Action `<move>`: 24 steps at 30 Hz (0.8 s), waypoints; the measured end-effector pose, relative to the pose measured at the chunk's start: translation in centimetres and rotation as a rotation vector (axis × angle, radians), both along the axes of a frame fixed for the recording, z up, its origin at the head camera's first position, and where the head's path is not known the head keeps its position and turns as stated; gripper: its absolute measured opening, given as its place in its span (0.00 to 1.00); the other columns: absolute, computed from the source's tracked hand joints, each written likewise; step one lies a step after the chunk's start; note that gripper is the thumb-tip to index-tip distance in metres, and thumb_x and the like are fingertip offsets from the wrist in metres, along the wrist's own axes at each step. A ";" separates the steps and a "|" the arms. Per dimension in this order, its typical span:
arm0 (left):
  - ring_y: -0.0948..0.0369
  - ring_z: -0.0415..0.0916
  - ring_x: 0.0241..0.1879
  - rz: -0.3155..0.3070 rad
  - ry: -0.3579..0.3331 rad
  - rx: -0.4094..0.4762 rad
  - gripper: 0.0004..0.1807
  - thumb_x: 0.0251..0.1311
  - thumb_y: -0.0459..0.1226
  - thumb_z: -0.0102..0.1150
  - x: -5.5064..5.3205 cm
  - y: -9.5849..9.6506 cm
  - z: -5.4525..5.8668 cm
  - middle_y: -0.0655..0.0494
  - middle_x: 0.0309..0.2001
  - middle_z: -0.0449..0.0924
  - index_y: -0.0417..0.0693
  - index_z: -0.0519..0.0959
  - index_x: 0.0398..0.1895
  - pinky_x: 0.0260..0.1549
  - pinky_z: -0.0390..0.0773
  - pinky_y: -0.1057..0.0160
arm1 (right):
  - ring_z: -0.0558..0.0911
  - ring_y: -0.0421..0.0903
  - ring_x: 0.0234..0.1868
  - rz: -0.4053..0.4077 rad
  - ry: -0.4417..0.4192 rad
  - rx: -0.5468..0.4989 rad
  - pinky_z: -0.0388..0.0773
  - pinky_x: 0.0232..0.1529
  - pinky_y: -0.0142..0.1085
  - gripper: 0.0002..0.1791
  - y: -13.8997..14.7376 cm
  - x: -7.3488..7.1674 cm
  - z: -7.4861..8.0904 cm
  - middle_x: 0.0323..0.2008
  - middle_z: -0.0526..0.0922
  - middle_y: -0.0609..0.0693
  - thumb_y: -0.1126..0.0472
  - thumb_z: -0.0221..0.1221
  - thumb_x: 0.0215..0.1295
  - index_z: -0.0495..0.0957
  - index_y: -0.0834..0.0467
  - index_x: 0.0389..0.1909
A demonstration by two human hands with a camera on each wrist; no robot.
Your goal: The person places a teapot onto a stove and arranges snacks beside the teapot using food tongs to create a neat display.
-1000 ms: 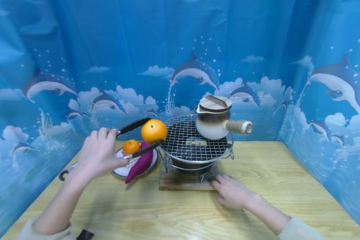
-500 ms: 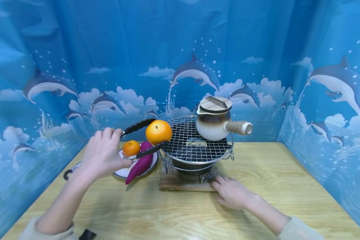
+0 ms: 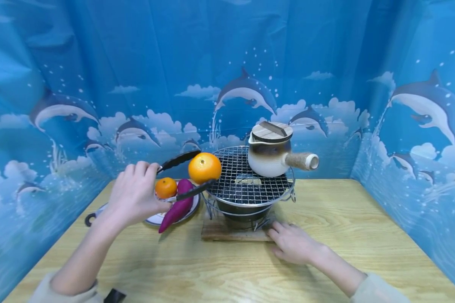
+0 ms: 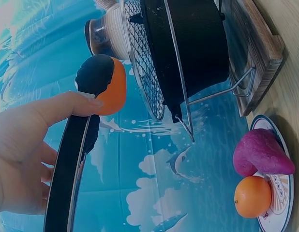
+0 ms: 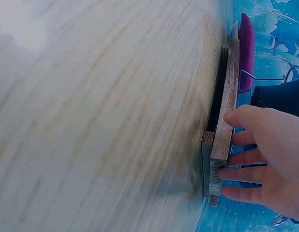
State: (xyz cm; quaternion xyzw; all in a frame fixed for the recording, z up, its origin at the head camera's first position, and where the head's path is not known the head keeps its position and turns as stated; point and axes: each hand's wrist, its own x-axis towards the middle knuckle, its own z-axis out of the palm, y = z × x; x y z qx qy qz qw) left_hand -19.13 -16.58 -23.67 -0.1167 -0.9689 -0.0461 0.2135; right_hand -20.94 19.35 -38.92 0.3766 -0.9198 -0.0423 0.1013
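Orange (image 3: 204,168) sits raised beside the left rim of the grill, between the tips of black tongs (image 3: 179,160); the left hand (image 3: 138,191) grips those tongs, its fingers clamped round them. Nearest on the tabletop (image 3: 212,273), the right hand (image 3: 293,242) touches the right end of a wooden board (image 3: 233,233), its fingers fairly straight and slightly apart; to the left, a patterned plate (image 4: 280,212) bears a purple sweet potato (image 3: 178,210), its tip past the near rim, and a mandarin (image 3: 166,187) farther back; on the board stands a black grill (image 3: 242,210) under a wire mesh (image 3: 231,183); a lidded pot (image 3: 269,162) rests on the mesh's far right, handle pointing right; behind hangs a blue dolphin curtain (image 3: 227,42).
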 end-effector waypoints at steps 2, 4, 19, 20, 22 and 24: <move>0.42 0.62 0.46 -0.008 0.008 -0.011 0.50 0.27 0.50 0.75 0.0 0.2 0.0 0.35 0.48 0.67 0.30 0.67 0.55 0.42 0.68 0.44 | 0.77 0.55 0.46 0.002 0.001 -0.002 0.75 0.46 0.49 0.22 0.0 0.0 0.0 0.45 0.76 0.59 0.52 0.61 0.54 0.75 0.63 0.46; 0.43 0.62 0.46 -0.015 0.009 -0.021 0.51 0.27 0.52 0.75 0.0 0.3 0.1 0.35 0.48 0.67 0.30 0.67 0.56 0.42 0.68 0.44 | 0.77 0.55 0.46 0.002 -0.002 -0.004 0.75 0.46 0.49 0.22 0.0 0.0 0.1 0.46 0.75 0.59 0.53 0.62 0.54 0.75 0.63 0.46; 0.43 0.61 0.47 -0.029 -0.014 -0.032 0.50 0.29 0.52 0.74 -0.1 1.3 0.3 0.36 0.50 0.67 0.32 0.66 0.57 0.43 0.68 0.45 | 0.77 0.55 0.44 0.005 0.015 0.020 0.75 0.44 0.50 0.21 -0.1 0.0 0.4 0.45 0.75 0.60 0.53 0.62 0.54 0.75 0.63 0.44; 0.44 0.61 0.47 -0.032 -0.014 -0.031 0.50 0.29 0.52 0.73 -0.1 1.4 0.3 0.37 0.49 0.67 0.32 0.66 0.56 0.44 0.68 0.45 | 0.77 0.55 0.43 0.004 0.016 0.021 0.75 0.44 0.50 0.21 -0.1 0.0 0.4 0.45 0.76 0.59 0.52 0.62 0.54 0.75 0.62 0.44; 0.44 0.62 0.47 -0.039 -0.012 -0.031 0.50 0.29 0.51 0.73 -0.1 1.6 0.3 0.37 0.49 0.67 0.32 0.67 0.56 0.44 0.68 0.45 | 0.78 0.54 0.43 0.003 0.017 0.024 0.76 0.43 0.49 0.21 -0.1 0.0 0.4 0.44 0.76 0.59 0.52 0.62 0.54 0.75 0.62 0.44; 0.44 0.62 0.47 -0.044 -0.011 -0.027 0.49 0.29 0.51 0.73 -0.1 1.8 0.3 0.37 0.49 0.68 0.32 0.67 0.56 0.44 0.68 0.45 | 0.78 0.53 0.42 0.004 0.016 0.026 0.76 0.43 0.49 0.21 -0.1 0.0 0.4 0.44 0.76 0.58 0.52 0.62 0.54 0.75 0.62 0.44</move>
